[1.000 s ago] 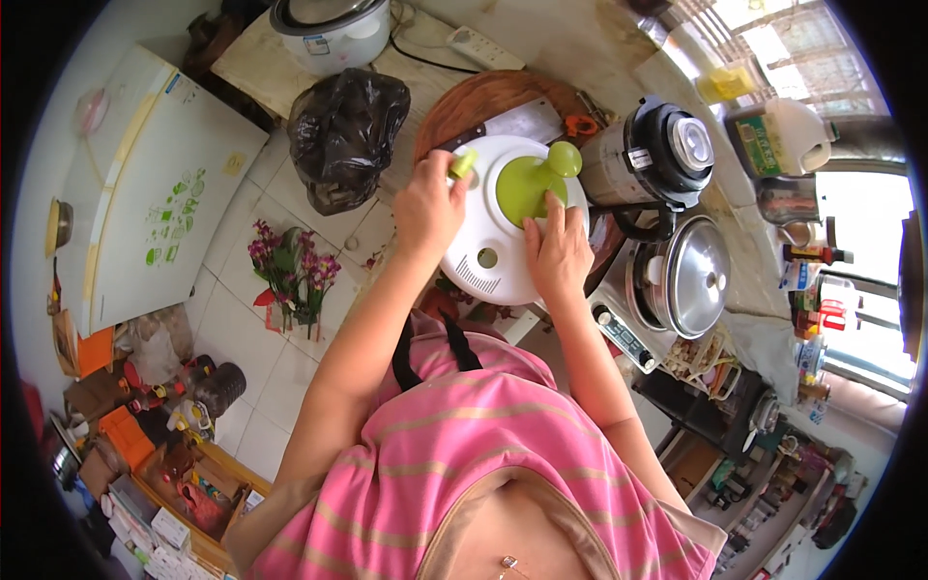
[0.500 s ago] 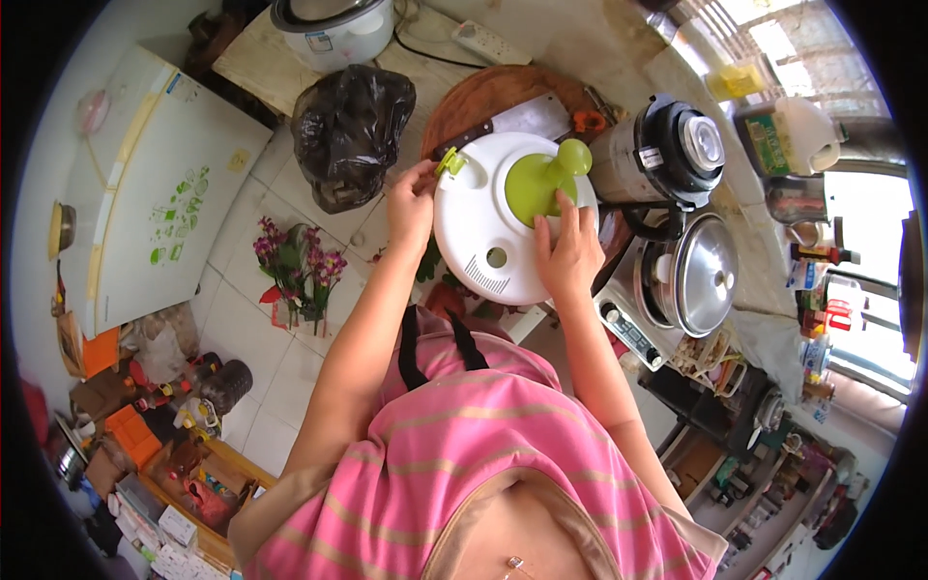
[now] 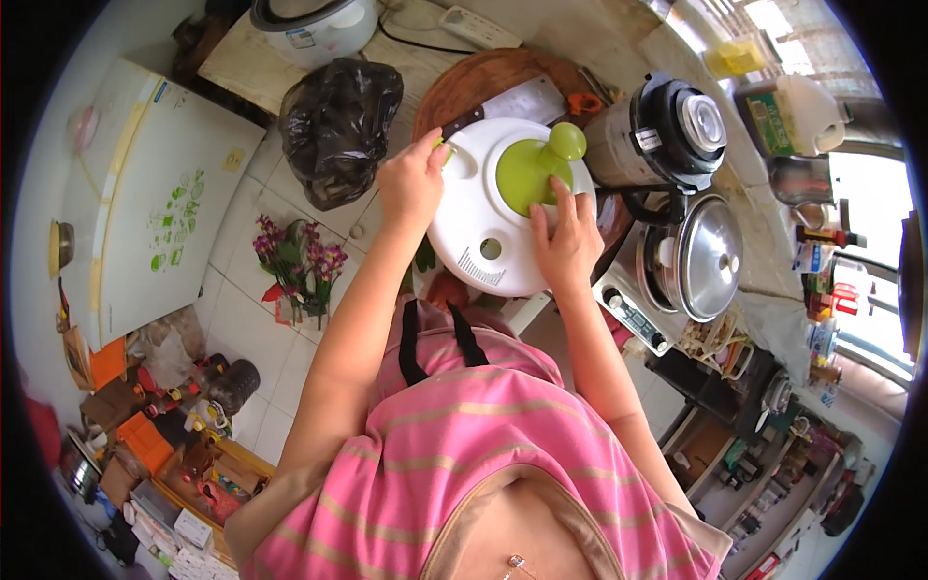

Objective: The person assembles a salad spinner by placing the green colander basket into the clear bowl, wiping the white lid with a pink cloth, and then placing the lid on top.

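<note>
A salad spinner with a white lid (image 3: 462, 217) and a green crank (image 3: 527, 184) with a round knob stands in front of me, at the near edge of the counter. My left hand (image 3: 411, 186) is closed at the lid's left edge, fingers over its green clip (image 3: 444, 148), which is now mostly covered. My right hand (image 3: 568, 240) rests on the right part of the lid, fingers apart, their tips touching the green crank disc below the knob. Just behind the spinner lies a cleaver (image 3: 522, 102) on a round wooden chopping board (image 3: 454, 82).
A black plastic bag (image 3: 340, 130) sits left of the board, with a white rice cooker (image 3: 314, 34) behind it. To the right are a pressure cooker (image 3: 667, 135) and a lidded steel pot (image 3: 709, 256) on a cooktop (image 3: 628, 314). A fridge (image 3: 164, 193) stands left.
My left hand has shifted up over the green clip, hiding most of it. The right hand stays on the crank disc. The whole view has shifted slightly.
</note>
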Tool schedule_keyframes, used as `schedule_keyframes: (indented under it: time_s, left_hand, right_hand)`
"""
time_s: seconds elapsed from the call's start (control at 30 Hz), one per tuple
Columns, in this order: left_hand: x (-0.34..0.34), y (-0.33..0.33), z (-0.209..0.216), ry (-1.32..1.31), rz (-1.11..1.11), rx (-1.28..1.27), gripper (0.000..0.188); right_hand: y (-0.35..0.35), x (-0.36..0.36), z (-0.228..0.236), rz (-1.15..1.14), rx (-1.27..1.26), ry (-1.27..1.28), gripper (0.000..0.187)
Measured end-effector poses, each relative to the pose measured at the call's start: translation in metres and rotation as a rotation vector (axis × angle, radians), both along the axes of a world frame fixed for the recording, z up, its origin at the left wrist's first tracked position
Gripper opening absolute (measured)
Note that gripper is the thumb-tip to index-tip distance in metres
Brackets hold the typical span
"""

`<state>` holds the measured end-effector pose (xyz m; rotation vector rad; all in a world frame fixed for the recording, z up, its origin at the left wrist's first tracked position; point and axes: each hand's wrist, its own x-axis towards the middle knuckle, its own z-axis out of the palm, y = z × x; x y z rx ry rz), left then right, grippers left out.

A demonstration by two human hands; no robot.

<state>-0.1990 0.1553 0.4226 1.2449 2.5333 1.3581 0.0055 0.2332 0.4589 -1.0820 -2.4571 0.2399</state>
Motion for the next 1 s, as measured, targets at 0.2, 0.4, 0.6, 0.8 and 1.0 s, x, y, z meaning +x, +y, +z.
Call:
schedule_keyframes:
  time_s: [0.2,0.4,0.6,0.8,1.0]
  left_hand:
    - [-0.002,0.004,0.012,-0.302,0.081,-0.129,0.024]
    - [-0.006,0.0,0.011,-0.276,0.07,-0.143,0.023]
    - [0.002,0.003,-0.001,-0.193,0.056,-0.052,0.023]
    - [0.001,0.003,0.005,-0.065,0.047,-0.16,0.026]
    - [0.005,0.005,0.004,-0.019,0.078,-0.079,0.044]
  right_hand:
    - [0.001,-0.001,-0.001,-0.008,-0.01,0.023,0.044]
    - [-0.002,-0.002,0.002,0.007,-0.002,0.064,0.044]
    - [0.004,0.019,-0.009,-0.073,-0.279,0.218,0.026]
    - [0.018,0.07,-0.033,-0.542,-0.672,1.458,0.026]
    - [-0.021,0.067,0.0,-0.102,-0.162,0.663,0.052]
